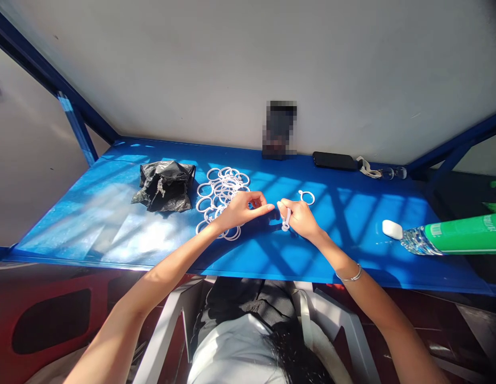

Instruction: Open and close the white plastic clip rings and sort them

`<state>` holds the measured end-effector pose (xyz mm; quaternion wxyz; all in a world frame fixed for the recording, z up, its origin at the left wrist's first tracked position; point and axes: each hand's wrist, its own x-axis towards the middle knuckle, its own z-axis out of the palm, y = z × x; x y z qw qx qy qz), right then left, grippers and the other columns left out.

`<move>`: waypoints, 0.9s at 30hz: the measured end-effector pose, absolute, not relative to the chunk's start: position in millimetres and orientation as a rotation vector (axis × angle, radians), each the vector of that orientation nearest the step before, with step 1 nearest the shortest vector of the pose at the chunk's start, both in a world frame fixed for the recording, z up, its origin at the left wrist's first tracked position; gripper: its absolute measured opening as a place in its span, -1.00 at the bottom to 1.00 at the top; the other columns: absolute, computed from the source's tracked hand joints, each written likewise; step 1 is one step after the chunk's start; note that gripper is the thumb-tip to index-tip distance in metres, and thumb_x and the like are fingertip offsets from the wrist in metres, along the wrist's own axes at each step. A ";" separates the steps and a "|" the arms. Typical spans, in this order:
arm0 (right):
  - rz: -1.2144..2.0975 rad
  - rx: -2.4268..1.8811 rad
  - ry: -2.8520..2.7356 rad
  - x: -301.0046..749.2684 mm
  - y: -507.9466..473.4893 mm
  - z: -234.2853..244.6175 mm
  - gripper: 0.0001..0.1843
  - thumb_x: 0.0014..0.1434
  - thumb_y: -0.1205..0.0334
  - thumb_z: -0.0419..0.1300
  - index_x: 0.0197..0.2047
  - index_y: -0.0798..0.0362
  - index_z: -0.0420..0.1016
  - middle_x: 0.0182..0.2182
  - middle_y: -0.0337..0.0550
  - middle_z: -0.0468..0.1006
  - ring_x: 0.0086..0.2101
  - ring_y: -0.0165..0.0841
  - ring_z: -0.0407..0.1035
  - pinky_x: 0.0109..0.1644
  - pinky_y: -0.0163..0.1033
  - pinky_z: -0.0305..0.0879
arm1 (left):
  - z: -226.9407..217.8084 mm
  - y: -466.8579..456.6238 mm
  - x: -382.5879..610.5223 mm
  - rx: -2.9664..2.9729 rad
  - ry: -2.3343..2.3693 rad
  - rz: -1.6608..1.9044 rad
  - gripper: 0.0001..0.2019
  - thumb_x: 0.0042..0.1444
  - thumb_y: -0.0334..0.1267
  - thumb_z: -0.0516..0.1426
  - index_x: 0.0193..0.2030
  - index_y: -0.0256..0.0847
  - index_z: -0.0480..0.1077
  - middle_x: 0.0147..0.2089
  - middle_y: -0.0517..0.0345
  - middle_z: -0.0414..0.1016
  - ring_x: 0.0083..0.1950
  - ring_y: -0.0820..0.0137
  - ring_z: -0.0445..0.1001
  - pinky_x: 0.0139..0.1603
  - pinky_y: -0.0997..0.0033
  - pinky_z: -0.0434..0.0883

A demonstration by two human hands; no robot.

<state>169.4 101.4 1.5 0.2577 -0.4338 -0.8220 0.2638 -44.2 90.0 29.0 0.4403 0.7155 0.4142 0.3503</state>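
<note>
My right hand (299,218) is closed around a white curtain ring (286,220), seen nearly edge-on below the fingers. Just beyond that hand, a single white ring with a small eyelet (308,198) lies flat on the blue table (344,218). My left hand (245,209) hovers at the right side of a pile of similar white rings (205,204), partly covering it. Its fingers curve with the thumb stretched toward my right hand, and a gap shows between thumb and fingers. I see nothing held there.
A crumpled black plastic bag (166,186) stands left of the pile. Along the wall are a pixelated dark object (279,130), a black phone (335,160) and a pale strap (368,168). At right lie a white case (392,229) and a green-labelled bottle (464,234).
</note>
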 end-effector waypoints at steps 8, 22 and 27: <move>0.663 -1.400 -2.074 167.8 102.7 -6.1 -0.53 0.41 0.01 -0.12 -0.53 -0.03 0.08 -0.67 -0.23 0.33 -0.61 -0.32 0.33 -0.49 -0.25 0.12 | 7.4 78.0 -27.7 1.940 0.922 0.665 -0.57 0.16 0.11 0.18 -0.48 -0.25 0.46 -0.47 0.15 0.47 -0.46 0.48 0.33 -0.41 0.45 0.25; 0.881 -1.034 -2.061 164.2 95.0 3.9 -0.58 0.20 0.17 0.12 0.13 0.01 0.28 -0.05 -0.05 0.56 -0.25 -0.25 0.49 -0.10 -0.11 0.47 | 7.7 89.8 -37.5 1.962 1.040 0.866 -0.64 0.30 -0.01 0.08 -0.34 -0.26 0.46 -0.41 0.16 0.44 -0.42 0.46 0.33 -0.37 0.46 0.24; 0.838 -1.019 -2.152 165.9 96.4 8.8 -0.55 0.35 0.01 0.10 0.23 -0.05 0.32 0.04 -0.05 0.51 -0.04 -0.18 0.44 0.09 -0.03 0.42 | 4.5 94.4 -44.1 2.177 1.015 0.878 -0.66 0.36 -0.10 0.03 -0.34 -0.25 0.46 -0.37 0.09 0.43 -0.39 0.41 0.35 -0.33 0.42 0.26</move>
